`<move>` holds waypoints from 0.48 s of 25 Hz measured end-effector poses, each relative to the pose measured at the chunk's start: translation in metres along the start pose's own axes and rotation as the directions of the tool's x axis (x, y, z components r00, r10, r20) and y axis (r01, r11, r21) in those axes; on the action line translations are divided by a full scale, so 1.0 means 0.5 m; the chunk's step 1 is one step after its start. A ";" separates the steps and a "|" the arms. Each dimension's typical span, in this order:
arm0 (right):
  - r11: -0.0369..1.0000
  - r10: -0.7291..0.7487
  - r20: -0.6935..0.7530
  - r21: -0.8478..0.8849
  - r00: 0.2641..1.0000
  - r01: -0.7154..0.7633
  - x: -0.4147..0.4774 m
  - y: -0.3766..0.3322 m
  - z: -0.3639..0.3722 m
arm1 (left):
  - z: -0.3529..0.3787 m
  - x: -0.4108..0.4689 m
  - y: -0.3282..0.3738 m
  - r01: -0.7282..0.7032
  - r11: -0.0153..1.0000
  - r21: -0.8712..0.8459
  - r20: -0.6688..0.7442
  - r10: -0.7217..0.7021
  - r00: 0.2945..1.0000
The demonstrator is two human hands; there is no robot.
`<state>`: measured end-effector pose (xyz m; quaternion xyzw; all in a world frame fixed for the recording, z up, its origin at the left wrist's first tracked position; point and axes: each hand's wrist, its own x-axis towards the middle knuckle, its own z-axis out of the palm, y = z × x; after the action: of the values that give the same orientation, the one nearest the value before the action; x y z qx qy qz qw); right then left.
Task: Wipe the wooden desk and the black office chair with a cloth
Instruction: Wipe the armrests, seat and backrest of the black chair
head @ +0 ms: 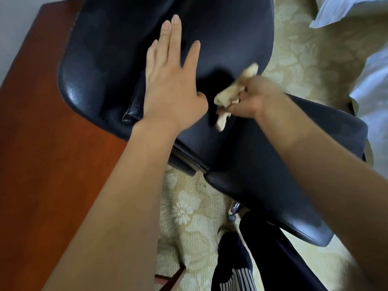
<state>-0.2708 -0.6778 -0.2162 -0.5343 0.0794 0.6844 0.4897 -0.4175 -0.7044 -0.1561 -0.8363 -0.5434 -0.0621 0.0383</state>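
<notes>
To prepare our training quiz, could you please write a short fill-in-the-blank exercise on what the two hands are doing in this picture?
1. The right hand grips a crumpled, cream-coloured ____.
2. The left hand rests flat, with its fingers straight, on the black office ____.
3. The red-brown wooden surface along the left of the view is the ____.

Missing words: cloth; chair; desk.
</notes>
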 end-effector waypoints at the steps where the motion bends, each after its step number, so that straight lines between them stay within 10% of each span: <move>1: 0.997 -0.033 0.031 -0.065 0.999 0.035 0.004 -0.024 0.017 | 0.001 0.000 0.000 -0.001 1.000 0.008 0.004 0.001 1.000; 4: 0.922 -0.186 0.153 -0.315 0.971 0.226 0.024 0.004 -0.003 | 0.002 0.004 0.003 0.007 1.000 0.025 0.002 -0.007 1.000; 8: 0.283 -0.668 0.392 -0.653 0.633 0.702 0.030 0.214 -0.045 | 0.010 0.003 0.007 0.006 0.998 0.067 -0.016 -0.005 1.000; 12: 0.228 -0.639 0.516 -0.581 0.571 0.781 0.017 0.361 -0.129 | 0.017 0.004 0.008 0.007 0.995 0.104 -0.048 -0.002 0.999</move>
<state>-0.3646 -0.8053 -0.3247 -0.6014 -0.5119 0.3888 0.4744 -0.4127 -0.7030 -0.1643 -0.8303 -0.5466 -0.0536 0.0947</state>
